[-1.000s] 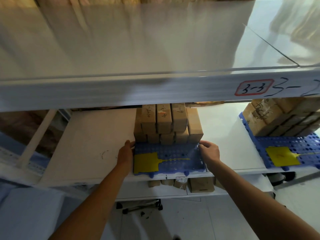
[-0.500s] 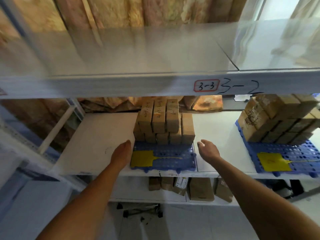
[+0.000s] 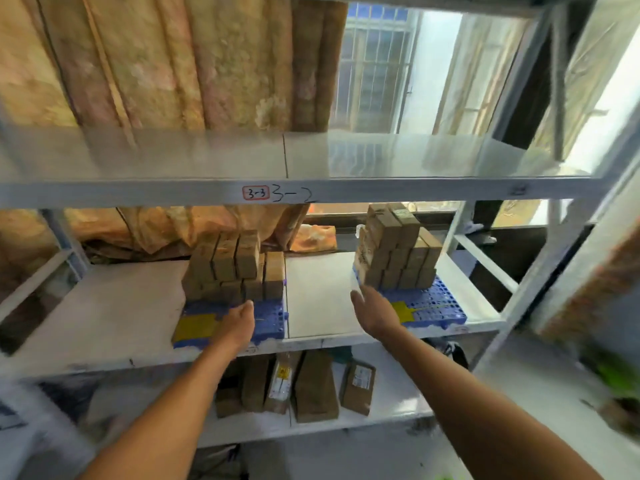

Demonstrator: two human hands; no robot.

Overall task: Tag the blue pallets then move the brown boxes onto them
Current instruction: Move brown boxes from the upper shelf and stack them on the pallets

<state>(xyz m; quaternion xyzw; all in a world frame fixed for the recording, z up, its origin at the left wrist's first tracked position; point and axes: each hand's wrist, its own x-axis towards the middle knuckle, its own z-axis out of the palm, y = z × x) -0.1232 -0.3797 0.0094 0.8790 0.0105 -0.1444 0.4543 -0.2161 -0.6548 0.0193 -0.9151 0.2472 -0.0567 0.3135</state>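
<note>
Two blue pallets stand on the middle shelf [image 3: 322, 299], each with a yellow tag at its front. The left pallet [image 3: 270, 323] carries a stack of brown boxes [image 3: 235, 265], and its tag [image 3: 195, 325] lies at the front left. My left hand [image 3: 239, 323] hovers over this pallet's front, fingers loose, holding nothing. The right pallet [image 3: 436, 306] bears another stack of brown boxes [image 3: 394, 251] and a tag [image 3: 403, 311]. My right hand [image 3: 372, 311] is open over the bare shelf just left of the right pallet, empty.
A bare upper shelf [image 3: 311, 192] marked "3-3 3-2" juts out above the pallets. Several brown packages [image 3: 311, 386] stand on the lowest shelf. Metal uprights [image 3: 540, 271] frame the right side; patterned curtains [image 3: 173, 64] and a window hang behind.
Both hands let go of the left pallet's sides and drew back. The right hand moved rightwards toward the other pallet. The view pulled away and tilted up.
</note>
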